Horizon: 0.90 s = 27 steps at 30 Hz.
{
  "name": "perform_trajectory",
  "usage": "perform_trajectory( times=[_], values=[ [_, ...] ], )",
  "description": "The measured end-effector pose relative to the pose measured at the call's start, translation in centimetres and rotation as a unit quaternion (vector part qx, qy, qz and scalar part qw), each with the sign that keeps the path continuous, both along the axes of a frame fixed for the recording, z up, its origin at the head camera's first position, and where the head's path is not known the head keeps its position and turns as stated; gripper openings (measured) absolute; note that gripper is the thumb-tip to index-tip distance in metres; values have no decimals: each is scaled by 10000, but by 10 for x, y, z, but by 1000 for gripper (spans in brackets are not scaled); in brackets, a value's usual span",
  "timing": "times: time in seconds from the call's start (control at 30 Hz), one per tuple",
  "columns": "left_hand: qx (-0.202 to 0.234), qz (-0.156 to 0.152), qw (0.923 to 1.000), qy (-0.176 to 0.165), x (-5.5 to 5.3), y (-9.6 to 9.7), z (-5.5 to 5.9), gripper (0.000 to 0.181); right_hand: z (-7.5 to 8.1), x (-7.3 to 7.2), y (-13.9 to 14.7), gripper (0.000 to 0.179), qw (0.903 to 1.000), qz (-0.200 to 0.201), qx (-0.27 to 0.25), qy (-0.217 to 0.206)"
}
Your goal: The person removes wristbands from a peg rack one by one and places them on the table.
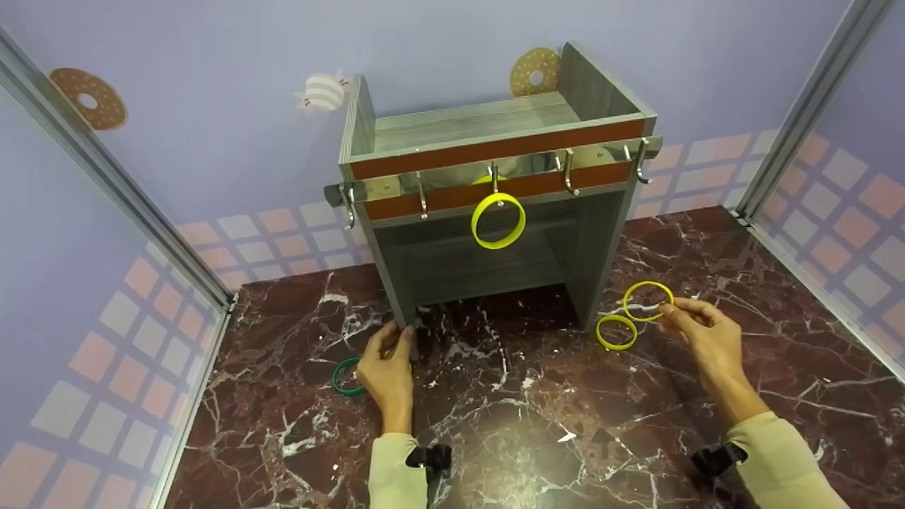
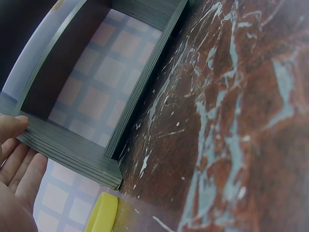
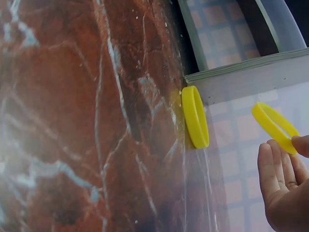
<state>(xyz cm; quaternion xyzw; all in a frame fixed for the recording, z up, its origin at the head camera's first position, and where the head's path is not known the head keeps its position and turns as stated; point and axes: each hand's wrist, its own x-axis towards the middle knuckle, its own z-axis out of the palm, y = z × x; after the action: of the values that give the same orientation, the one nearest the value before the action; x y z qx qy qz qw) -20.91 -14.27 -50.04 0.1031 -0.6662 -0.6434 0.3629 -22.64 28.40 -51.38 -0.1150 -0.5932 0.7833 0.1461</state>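
Yellow ring (image 3: 263, 118) pinched, grey shelf (image 1: 597, 247) upright

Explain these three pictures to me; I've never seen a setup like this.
There is no machine arm here: a person works with two bare hands. The widest picture comes from a camera on the head, looking forward and down; the others come from cameras on the left and right wrists.

On the marbled tabletop stands a grey shelf unit with five hooks in front. A hung yellow ring is on the middle one. A green ring lies beside the left hand, which grips the shelf unit's left side low down.

The right hand pinches a raised yellow ring; a lower yellow ring rests nearby on the tabletop.
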Motion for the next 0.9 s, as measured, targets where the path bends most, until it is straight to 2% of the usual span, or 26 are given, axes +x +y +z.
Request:
perform_trajectory(
  times=[0.23, 0.53, 0.9],
  values=[
    [15, 13, 10000, -18, 0, 0, 0, 20, -7, 0, 5, 7, 9999, 60, -54, -91],
    [-127, 88, 9999, -34, -1, -1, -1, 21, -10, 3, 12, 10, 9997, 207, -67, -122],
    [-43, 94, 9999, -80, -1, 0, 0, 21, -14, 2, 17, 7, 9986, 130, 327, -392]
  ],
)
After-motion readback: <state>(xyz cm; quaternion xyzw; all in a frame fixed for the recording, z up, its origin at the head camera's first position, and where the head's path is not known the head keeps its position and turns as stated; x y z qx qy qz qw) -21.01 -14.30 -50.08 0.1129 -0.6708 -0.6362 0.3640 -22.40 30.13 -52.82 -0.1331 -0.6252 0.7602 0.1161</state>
